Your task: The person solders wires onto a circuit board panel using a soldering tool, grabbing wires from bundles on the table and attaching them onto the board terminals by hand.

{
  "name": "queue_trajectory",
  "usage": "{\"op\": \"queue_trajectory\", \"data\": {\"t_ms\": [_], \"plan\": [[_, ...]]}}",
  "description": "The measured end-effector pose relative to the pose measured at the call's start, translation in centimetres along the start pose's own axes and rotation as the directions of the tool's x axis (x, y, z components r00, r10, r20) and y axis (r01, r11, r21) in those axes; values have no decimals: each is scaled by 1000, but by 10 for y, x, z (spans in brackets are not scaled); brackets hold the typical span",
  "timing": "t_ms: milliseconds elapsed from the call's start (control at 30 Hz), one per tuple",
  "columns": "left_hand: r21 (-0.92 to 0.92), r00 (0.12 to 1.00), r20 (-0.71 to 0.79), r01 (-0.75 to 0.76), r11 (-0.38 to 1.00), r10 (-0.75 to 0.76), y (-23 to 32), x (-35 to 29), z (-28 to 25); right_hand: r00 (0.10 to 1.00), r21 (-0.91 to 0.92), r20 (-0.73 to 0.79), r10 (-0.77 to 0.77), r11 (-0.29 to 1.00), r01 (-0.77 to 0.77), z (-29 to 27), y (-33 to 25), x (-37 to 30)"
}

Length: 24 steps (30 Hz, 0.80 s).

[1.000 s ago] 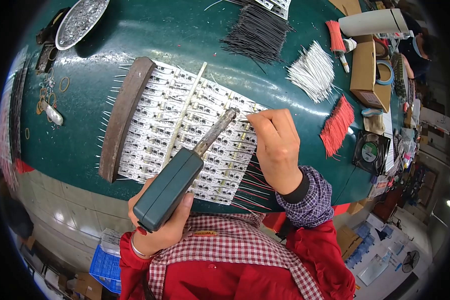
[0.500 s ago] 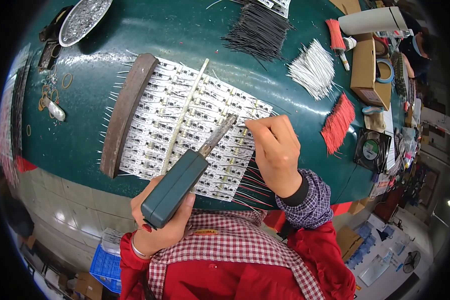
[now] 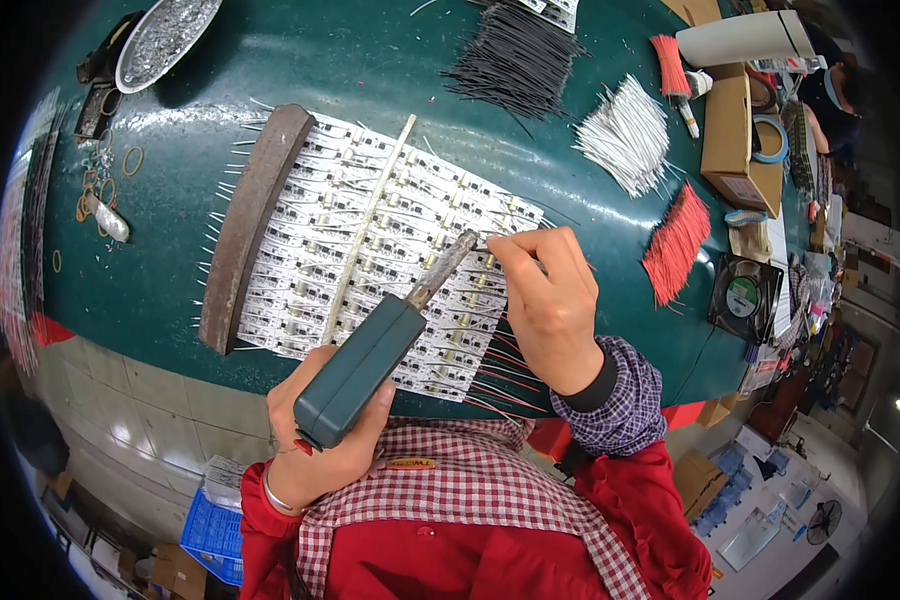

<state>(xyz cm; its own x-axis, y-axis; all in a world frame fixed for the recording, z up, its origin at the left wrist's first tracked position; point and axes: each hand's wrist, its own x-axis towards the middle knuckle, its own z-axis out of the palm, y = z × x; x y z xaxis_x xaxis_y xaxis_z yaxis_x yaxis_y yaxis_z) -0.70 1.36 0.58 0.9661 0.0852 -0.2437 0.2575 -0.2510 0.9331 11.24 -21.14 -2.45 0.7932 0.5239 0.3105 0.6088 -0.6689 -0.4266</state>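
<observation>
the soldering gun has a dark green body and a mottled grey metal barrel; the circuit boards are white, dotted with black and yellowish components. the tabletop is deep green, the curved bar brown, and the wire bundles black, white and red. the apron bears red-and-white checks, the oversleeve purple-and-white checks.

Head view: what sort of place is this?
Probably an electronics workshop: rows of circuit boards lie on a green bench, the left hand holds what looks like a soldering gun over them, and black wires, white wires and red wires lie in piles.
</observation>
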Motion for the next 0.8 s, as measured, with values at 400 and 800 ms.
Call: {"op": "queue_trajectory", "data": {"t_ms": [400,800], "plan": [[11,999,-36,-10,1000,10,-11,-14,-1,1000,-23,-21,-7,1000,6,2,-1,-1],[81,998,-35,-51,995,54,-10,-23,-6,998,17,-67,-18,1000,19,-1,-9,-9]]}}
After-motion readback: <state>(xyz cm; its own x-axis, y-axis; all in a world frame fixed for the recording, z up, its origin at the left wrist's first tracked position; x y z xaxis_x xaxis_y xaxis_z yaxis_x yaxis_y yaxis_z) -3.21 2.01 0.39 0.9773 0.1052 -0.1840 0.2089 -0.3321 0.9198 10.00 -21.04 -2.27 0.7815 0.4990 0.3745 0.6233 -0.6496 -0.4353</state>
